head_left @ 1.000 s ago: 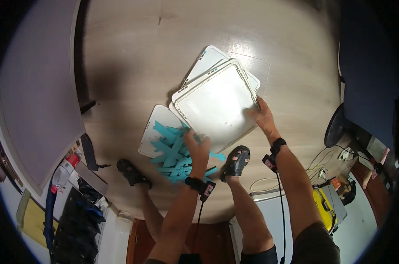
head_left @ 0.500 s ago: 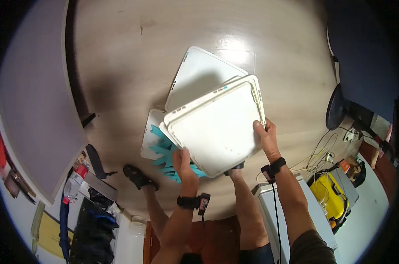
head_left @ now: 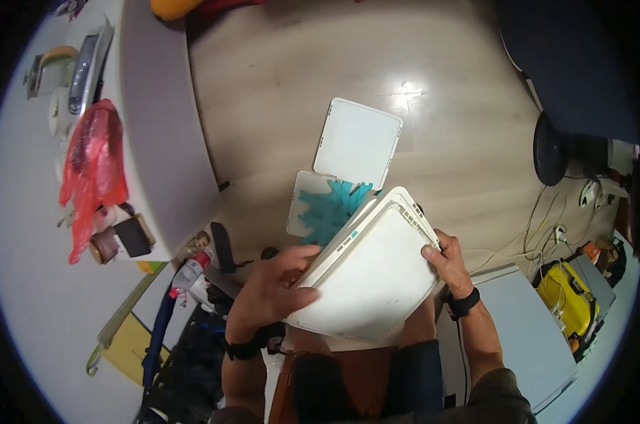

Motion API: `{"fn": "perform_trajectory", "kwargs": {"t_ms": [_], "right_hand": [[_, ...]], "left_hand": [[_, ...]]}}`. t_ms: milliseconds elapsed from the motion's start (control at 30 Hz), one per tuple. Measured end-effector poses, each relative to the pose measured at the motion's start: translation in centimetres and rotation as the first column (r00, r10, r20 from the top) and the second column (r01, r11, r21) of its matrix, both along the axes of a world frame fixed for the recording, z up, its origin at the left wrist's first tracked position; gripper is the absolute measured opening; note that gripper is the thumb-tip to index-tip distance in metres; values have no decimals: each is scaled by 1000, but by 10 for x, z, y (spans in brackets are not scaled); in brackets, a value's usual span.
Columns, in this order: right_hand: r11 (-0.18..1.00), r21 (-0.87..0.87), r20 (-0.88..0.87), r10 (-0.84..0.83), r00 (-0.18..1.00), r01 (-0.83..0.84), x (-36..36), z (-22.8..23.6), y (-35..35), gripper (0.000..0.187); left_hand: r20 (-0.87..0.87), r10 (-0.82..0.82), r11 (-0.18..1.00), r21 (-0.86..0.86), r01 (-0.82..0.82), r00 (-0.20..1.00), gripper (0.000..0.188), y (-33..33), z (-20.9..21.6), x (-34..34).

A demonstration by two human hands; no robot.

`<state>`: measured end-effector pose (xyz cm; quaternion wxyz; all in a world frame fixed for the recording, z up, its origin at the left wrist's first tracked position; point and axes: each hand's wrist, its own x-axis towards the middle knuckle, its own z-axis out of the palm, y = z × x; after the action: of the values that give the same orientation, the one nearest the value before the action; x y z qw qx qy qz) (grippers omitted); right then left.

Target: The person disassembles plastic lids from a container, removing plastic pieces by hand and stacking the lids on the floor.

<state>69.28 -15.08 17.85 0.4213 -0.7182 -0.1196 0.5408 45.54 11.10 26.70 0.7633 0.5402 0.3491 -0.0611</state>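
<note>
A stack of white rectangular plastic trays with raised rims (head_left: 376, 275) is tilted in front of my body, above my legs. My right hand (head_left: 448, 263) grips its right edge, thumb on the top face and fingers behind. At the left edge, my left hand (head_left: 274, 286) has its fingers and thumb spread, slightly blurred; whether it touches the rim I cannot tell. Beyond the stack, a white tray (head_left: 359, 141) lies on the floor. Turquoise jagged flat pieces (head_left: 323, 212) lie in a heap on another white tray (head_left: 301, 187), partly hidden by the stack.
A pale table (head_left: 157, 127) stands at the left, with a red plastic bag (head_left: 94, 166) beside it. To my right are a light grey box-like unit (head_left: 514, 318), a yellow case (head_left: 567, 293) and loose cables (head_left: 528, 247). A dark round base (head_left: 549, 152) stands farther back.
The view has shifted, bringing more of the left side into sight. The tray stack has come nearer my body. My left hand has let go of the stack's near left corner and spread its fingers.
</note>
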Motion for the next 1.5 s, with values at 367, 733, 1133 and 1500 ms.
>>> {"fn": "perform_trajectory", "kwargs": {"t_ms": [367,733,1133,1500], "right_hand": [[995,75,311,45,949,-71,-2,96,-22,56],[849,511,651,-280,705,-134,3,225,46,50],[936,305,740,-118,662,-175,26,252,41,46],[859,330,787,-22,617,-391,22,244,44,18]], "left_hand": [[-293,-517,778,231,584,804,40,-37,118,61],[-308,-436,755,386,530,846,42,-76,180,85],[-304,-479,735,375,565,824,45,-91,196,102],[-327,-443,795,287,535,834,44,-92,193,102]]}}
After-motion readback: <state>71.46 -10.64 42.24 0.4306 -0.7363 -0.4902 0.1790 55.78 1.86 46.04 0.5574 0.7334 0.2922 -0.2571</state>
